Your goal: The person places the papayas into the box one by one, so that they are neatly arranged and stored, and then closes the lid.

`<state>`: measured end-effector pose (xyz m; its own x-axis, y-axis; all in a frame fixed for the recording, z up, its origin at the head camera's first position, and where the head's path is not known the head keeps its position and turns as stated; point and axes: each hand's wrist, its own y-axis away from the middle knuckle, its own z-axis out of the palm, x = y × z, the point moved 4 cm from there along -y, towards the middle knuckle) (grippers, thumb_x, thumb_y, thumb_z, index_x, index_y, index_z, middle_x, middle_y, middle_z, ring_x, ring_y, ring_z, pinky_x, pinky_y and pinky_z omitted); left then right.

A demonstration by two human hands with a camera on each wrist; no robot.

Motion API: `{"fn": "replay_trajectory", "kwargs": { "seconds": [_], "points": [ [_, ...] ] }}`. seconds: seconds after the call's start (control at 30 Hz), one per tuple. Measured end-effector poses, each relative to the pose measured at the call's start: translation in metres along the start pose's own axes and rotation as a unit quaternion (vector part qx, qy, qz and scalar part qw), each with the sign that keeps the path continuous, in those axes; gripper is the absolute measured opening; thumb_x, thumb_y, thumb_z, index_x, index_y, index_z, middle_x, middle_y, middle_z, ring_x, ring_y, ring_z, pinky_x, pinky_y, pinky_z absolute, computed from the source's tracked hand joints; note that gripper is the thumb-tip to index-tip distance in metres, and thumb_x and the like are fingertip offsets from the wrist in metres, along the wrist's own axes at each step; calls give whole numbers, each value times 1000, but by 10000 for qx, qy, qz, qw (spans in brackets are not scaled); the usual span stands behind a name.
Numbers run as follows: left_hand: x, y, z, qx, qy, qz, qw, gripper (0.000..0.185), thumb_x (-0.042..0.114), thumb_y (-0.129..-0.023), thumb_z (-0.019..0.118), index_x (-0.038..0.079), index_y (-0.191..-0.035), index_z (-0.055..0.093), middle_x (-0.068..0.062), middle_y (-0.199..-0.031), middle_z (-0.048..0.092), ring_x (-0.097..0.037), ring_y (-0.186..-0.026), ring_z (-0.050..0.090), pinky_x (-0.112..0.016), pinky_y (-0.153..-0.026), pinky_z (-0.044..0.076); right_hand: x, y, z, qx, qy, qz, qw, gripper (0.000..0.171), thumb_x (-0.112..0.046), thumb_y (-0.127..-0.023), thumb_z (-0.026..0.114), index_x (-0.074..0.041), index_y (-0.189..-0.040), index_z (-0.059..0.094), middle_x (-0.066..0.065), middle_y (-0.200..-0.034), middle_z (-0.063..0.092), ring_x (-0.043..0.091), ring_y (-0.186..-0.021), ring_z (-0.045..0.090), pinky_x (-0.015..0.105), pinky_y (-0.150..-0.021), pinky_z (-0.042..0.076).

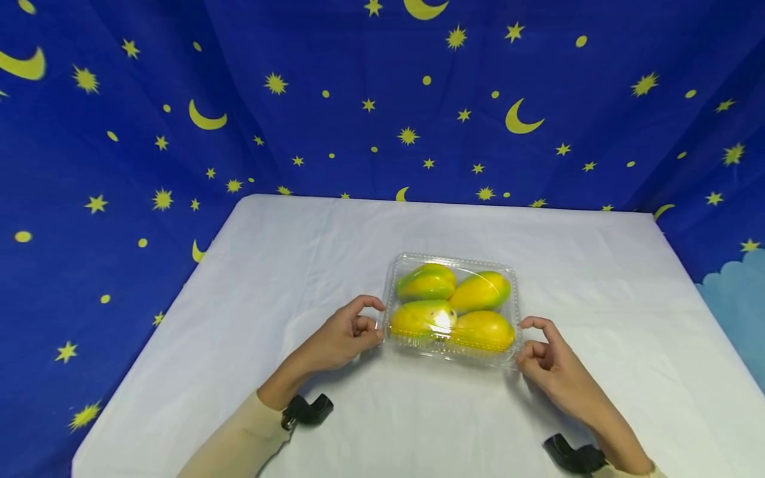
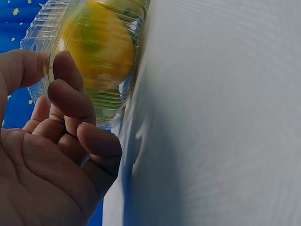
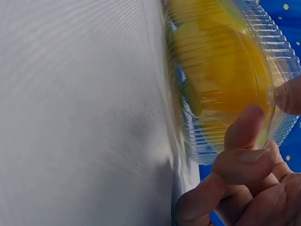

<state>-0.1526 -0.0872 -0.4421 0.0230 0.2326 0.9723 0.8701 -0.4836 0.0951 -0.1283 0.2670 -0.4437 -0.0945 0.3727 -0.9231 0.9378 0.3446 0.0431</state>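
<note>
A clear plastic clamshell container (image 1: 478, 359) with its lid down sits near the middle of the white table. Inside lie several yellow-green mangoes (image 1: 426, 282), packed side by side. At the container's left edge my left hand (image 1: 343, 335) pinches the rim between thumb and curled fingers; the left wrist view shows the thumb (image 2: 35, 66) against the ribbed plastic (image 2: 110, 96). On the opposite side my right hand (image 1: 552, 365) pinches the right edge, and in the right wrist view its thumb (image 3: 289, 96) touches the rim next to a yellow mango (image 3: 221, 70).
A white cloth (image 1: 299, 252) covers the table. Behind it and along the sides hangs a blue curtain (image 1: 335, 66) with yellow moons and stars. Black wrist-worn devices (image 1: 313, 409) sit on both forearms, close above the tabletop.
</note>
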Motion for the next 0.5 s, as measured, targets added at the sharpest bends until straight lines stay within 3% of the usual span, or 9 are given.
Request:
{"fn": "replay_trajectory", "kwargs": {
  "seconds": [0.1, 0.27, 0.5],
  "points": [
    [0, -1, 1, -33, 25, -24, 10000, 39, 12, -99, 61, 10, -133, 42, -14, -73, 54, -8, -50, 38, -21, -47, 36, 0, -1, 0, -63, -130, -37, 9999, 49, 0, -99, 55, -8, -138, 27, 12, -75, 58, 14, -57, 47, 31, -50, 42],
    [-1, -1, 2, -60, -51, -60, 10000, 39, 11, -100, 60, 10, -134, 41, -26, -77, 57, -8, -50, 37, -20, -48, 35, 1, -1, 0, -202, -370, -33, 9991, 48, -1, -100, 54, -9, -137, 25, 2, -72, 54, 13, -54, 41, 32, -46, 38],
    [2, 0, 1, -67, -96, -73, 9999, 41, 12, -100, 60, 9, -135, 41, -29, -83, 63, -8, -51, 36, -21, -50, 34, 0, 0, 2, -280, -643, -34, 9975, 47, -2, -102, 53, -10, -138, 25, -1, -74, 52, 16, -56, 43, 35, -49, 39]
  ]
}}
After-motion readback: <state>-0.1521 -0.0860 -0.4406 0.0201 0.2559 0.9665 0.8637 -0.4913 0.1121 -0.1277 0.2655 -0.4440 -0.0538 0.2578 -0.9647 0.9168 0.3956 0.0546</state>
